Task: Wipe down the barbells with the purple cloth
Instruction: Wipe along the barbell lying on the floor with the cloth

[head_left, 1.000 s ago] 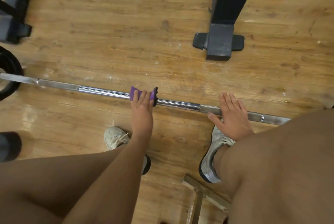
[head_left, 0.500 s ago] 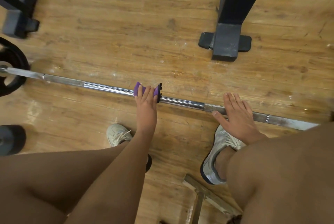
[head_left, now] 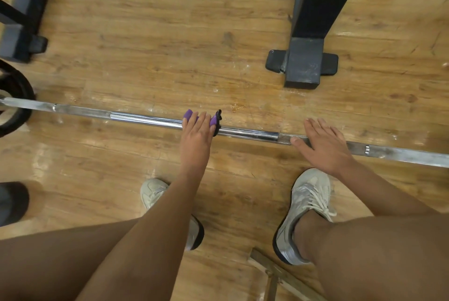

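Head view: we look straight down at a wooden floor [head_left: 170, 45] where the barbell [head_left: 145, 119] lies, running from the left edge and sloping slightly down to the right edge. We see the purple cloth [head_left: 188, 114] draped over the shiny chrome middle of the bar, with a black trim [head_left: 219, 116] showing at its right end. Our left hand [head_left: 195, 135] sits on top of the cloth, fingers bent over it and clasping it against the bar. Purple folds show between and beyond the fingertips, and the thumb is hidden from us. Our right hand [head_left: 323, 146] lies well to the right of the cloth, flat on the duller grey stretch of the bar. Its fingers are straight and the thumb stretches leftward along the steel, gripping nothing. At its left end the bar meets a black weight plate [head_left: 24, 89], cut off by the frame. Beyond the bar we see the dark foot of a rack upright [head_left: 302, 64] standing apart from it, and another dark frame base [head_left: 21, 33] in the upper left corner. On the near side two pale sneakers stand on the floor: the left shoe [head_left: 153, 191] is partly behind the left forearm, and the right shoe [head_left: 306, 201] is just below the right hand. Bare knees fill the bottom, with a strip of wood [head_left: 272, 271] lying between them.
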The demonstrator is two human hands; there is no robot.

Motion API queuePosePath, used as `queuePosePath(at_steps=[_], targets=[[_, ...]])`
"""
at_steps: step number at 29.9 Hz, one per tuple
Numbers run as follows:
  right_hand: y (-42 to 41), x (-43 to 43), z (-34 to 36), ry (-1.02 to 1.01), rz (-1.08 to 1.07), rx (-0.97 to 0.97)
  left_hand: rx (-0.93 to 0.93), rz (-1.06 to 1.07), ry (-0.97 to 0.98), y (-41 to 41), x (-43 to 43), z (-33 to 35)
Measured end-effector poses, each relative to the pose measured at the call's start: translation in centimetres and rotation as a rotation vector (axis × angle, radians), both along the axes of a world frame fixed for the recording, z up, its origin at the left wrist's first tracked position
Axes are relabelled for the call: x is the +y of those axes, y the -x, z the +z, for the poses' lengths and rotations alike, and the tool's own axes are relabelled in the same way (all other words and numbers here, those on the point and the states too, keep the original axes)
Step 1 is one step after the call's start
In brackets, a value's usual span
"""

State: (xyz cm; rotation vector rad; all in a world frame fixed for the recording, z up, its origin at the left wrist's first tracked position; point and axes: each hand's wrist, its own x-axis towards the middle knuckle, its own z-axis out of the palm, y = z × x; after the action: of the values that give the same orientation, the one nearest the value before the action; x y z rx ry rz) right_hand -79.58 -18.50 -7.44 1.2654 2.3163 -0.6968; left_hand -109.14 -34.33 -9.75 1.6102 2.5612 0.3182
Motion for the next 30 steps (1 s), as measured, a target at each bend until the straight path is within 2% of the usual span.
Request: queuePosePath(at_steps=[5,8,16,23,30], targets=[[0.7,2.1,0.2,0.036,-0.014,0.002,-0.012,-0.038,-0.003,0.5,0.3,0.0],[1.1,3.2,0.0,0.039,-0.018,-0.008,-0.038,0.008,0.009,0.1,0.1,-0.6],[2.1,5.5,0.0,0.037,-0.013,-0.036,-0.057,0.003,0.057,1.6,4.3,-1.1],[2.6,6.6,0.2,0.038,-0.013,-0.02,-0.155,0.031,-0.074,0.7,3.9,-1.5],[2.8,7.5,0.0,-0.006,0.006,-0.024,-0.143,0.014,-0.075,1.2,6.5,-1.4]])
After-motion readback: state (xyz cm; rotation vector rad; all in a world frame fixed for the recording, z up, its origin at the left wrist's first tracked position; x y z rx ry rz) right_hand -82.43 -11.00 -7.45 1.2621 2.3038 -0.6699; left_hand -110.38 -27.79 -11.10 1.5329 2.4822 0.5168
